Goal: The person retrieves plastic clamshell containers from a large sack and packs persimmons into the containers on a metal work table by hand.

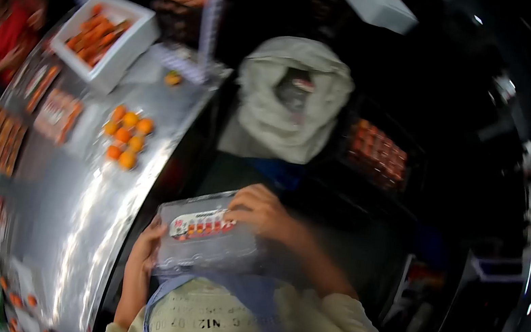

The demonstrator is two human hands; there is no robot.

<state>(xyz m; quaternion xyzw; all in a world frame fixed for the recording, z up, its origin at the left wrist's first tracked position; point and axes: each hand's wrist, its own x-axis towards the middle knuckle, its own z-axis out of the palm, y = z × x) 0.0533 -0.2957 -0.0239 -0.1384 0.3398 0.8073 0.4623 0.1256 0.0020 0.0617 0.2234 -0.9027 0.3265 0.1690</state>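
Note:
A clear plastic box (205,250) with a printed label (203,224) is held close to the person's chest. My left hand (146,244) grips its left side, fingers against the edge. Over the upper right part of the box lies my right hand (259,210), its fingers bent onto the lid beside the label. What is inside the box cannot be made out. To the left, several orange fruits (122,135) sit in a group on the shiny metal table (60,187).
A white foam box (113,68) of orange items stands at the table's far end. Packed trays (58,114) line its left side. Ahead is a pale open sack (257,106); a dark crate of orange items (377,154) lies right of it. Another person in red (11,28) is far left.

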